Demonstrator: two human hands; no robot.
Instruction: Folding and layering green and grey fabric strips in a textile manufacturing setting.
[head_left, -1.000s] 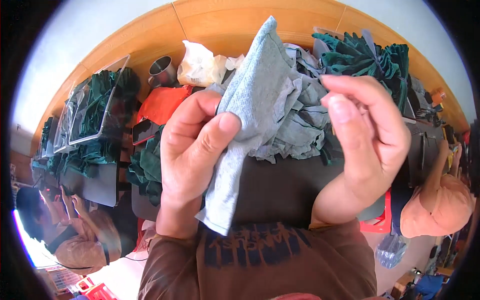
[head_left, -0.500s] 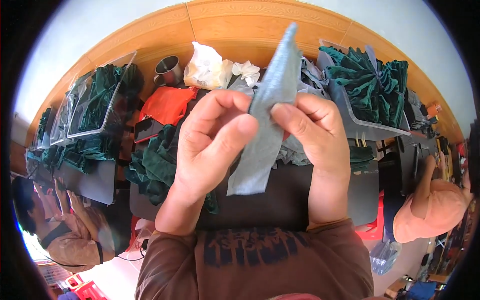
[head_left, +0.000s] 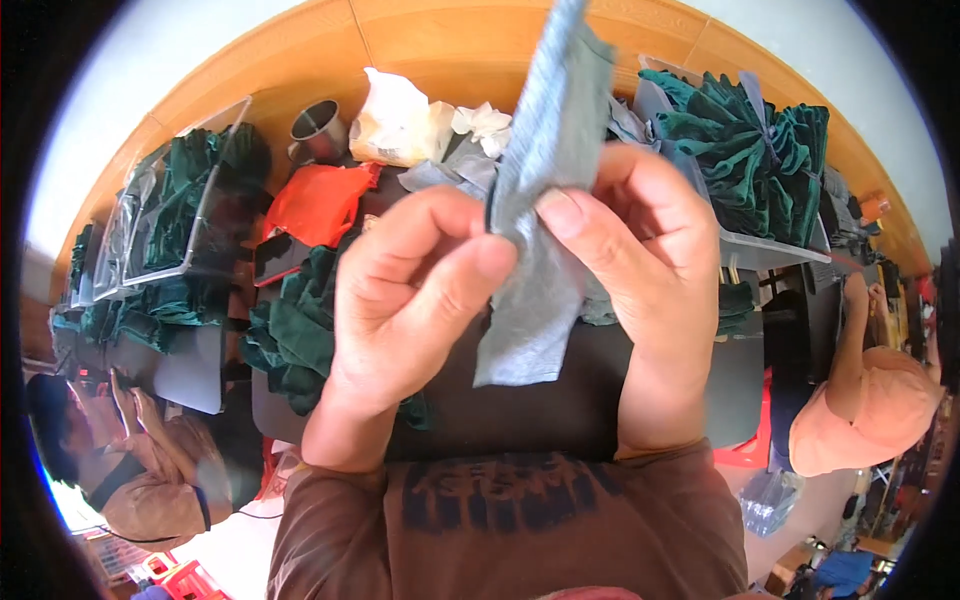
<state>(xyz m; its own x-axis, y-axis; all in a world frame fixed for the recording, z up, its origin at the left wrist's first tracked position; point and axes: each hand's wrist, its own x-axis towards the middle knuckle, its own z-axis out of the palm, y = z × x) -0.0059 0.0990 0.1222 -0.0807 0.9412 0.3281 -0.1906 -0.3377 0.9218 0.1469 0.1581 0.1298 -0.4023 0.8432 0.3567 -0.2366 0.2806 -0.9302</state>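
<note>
Wooden wall panels [head_left: 300, 70] curve behind a dark table [head_left: 500, 410] heaped with green cloths [head_left: 300, 330]. We pinch a folded grey cloth [head_left: 540, 230] upright over the table's middle, our left hand [head_left: 410, 300] and right hand [head_left: 640, 260] both closed on it, thumbs pressing its near face.

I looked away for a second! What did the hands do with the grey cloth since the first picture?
The left hand and right hand came together, so the grey cloth, first spread wide between them, is now folded into a narrow strip pinched by both sets of fingers and standing upright. Neither hand let go. The green cloths, orange cloth and metal cup stayed put.
</note>
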